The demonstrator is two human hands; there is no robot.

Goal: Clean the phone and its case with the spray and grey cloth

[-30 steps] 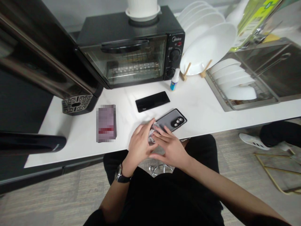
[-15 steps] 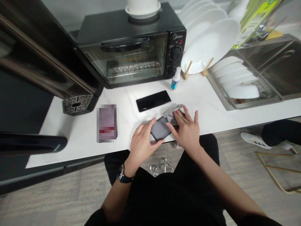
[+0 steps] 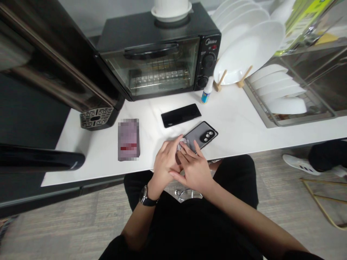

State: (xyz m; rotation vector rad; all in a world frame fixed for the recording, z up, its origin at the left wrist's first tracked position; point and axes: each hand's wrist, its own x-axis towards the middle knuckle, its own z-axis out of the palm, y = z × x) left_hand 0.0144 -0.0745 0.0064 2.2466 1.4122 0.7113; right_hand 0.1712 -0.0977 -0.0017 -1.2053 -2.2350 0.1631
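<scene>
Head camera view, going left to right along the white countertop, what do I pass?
Slotted drip tray → blurred-out packet → black smartphone → small white bottle → white dishes in a steel rack

Left hand [image 3: 165, 163] and right hand [image 3: 194, 171] meet, fingers curled.

Soft, even indoor light, dull sheen on the white bench [image 3: 238, 112] and phone case [image 3: 202, 135], wide-angle bending at the frame edges.
</scene>
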